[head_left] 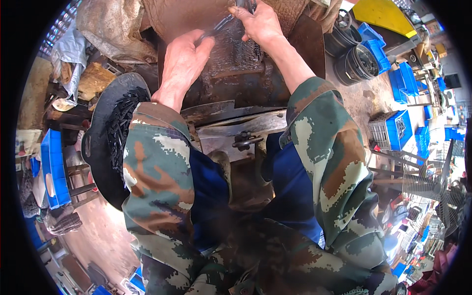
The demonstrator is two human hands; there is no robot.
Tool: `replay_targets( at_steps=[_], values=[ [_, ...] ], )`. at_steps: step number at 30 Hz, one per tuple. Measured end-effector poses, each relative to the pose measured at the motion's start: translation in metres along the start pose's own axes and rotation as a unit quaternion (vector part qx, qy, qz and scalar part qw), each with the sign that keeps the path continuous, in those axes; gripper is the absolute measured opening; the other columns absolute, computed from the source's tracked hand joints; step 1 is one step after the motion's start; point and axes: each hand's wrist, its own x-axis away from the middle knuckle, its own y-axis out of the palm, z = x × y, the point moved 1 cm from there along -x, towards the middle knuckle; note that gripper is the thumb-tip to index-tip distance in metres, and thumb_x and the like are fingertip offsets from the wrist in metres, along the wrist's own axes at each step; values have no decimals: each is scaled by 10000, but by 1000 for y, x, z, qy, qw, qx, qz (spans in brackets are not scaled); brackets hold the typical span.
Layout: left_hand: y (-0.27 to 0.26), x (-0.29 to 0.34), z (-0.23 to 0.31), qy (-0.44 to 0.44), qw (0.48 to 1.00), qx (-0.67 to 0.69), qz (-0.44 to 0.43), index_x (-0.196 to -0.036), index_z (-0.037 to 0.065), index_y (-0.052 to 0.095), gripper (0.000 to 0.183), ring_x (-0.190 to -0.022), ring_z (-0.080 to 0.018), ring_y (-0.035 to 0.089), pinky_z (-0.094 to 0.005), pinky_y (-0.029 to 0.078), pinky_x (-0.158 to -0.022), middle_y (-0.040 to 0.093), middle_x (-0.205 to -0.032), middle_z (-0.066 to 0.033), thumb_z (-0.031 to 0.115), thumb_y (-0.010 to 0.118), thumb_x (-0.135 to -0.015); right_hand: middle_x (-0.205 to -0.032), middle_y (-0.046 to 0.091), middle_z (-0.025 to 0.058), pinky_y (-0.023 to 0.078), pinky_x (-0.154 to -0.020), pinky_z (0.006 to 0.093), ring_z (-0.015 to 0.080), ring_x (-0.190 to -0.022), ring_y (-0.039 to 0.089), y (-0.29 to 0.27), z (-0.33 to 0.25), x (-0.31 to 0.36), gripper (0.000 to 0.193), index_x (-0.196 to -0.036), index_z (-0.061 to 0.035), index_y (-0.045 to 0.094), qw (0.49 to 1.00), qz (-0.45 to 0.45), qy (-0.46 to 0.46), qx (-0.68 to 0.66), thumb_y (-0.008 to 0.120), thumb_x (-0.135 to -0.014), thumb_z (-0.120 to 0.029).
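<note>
Both hands are over a brown, grimy machine bed (233, 59) at the top of the head view. My left hand (184, 61) is closed on the lower end of a slim dark metal strip (220, 25), which slants up to the right. Near its upper end, my right hand (260, 23) is closed, thumb and fingers bent around a dark metal piece (245, 5) at the picture's edge. Whether that piece and the strip are joined I cannot tell. Beside my left forearm, a black basin (101, 167) holds a heap of thin dark strips (123, 118).
A metal knob (243, 141) sits below the bed, between my knees. Black buckets (356, 66) and blue crates (393, 129) stand to the right, with a fan (435, 189) lower down. Sacking (115, 29) hangs at the upper left, above a blue bin (55, 167).
</note>
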Motion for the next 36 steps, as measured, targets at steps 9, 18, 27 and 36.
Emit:
replay_targets(
  at_steps=[9, 18, 27, 36],
  values=[
    [1, -3, -6, 26, 1000, -1, 5, -1139, -8, 677, 407, -818, -267, 661, -371, 501, -803, 706, -881, -179, 312, 609, -897, -1092, 674, 264, 545, -558, 347, 236, -624, 681, 2, 1, -1, 783, -1473, 102, 357, 1000, 0, -6, -20, 701, -926, -341],
    [2, -3, -9, 22, 1000, -14, -1, -1159, -23, 667, 441, -883, -307, 679, -381, 501, -840, 714, -947, -207, 328, 613, -897, -1118, 668, 277, 551, -563, 350, 244, -639, 688, 2, 2, -1, 762, -1464, 103, 367, 1000, -5, -1, -10, 697, -931, -331],
    [4, -6, -12, 36, 999, -22, 4, -1223, -41, 640, 504, -991, -334, 684, -384, 498, -895, 713, -1052, -233, 343, 621, -896, -1100, 673, 280, 539, -556, 351, 233, -600, 670, 1, -1, 0, 763, -1468, 103, 363, 1000, -3, 5, 5, 694, -936, -331],
    [5, -7, -10, 20, 999, -25, -17, -1218, -19, 650, 482, -977, -335, 686, -388, 502, -890, 715, -1040, -227, 343, 613, -902, -1100, 675, 282, 542, -571, 358, 234, -611, 673, -1, 0, 2, 766, -1468, 100, 367, 1000, -4, 11, 3, 703, -929, -329]
  ],
)
